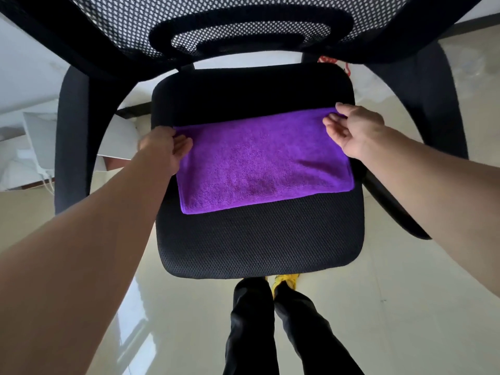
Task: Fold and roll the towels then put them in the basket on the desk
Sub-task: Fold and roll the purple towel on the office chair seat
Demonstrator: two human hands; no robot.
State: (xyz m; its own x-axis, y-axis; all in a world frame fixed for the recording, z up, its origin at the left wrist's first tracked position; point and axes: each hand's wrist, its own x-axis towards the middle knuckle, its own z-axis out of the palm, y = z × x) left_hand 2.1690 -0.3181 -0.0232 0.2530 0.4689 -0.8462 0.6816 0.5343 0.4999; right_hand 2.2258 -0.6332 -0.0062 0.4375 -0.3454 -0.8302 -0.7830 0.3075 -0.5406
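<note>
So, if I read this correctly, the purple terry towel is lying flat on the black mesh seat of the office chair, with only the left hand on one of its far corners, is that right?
Not quite: the head view shows both hands on it. The left hand is at the far left corner of the purple terry towel and the right hand at the far right corner. The towel does lie flat on the black mesh seat of the office chair.

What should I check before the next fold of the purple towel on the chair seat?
1. Purple towel lies flat on chair seat: ok.
2. Left hand at far left corner: ok.
3. Right hand at far right corner: ok.
4. Fingers pinching the cloth: cannot tell.
5. Near edge free of wrinkles: ok.
6. Basket and desk in view: not ok.
</note>
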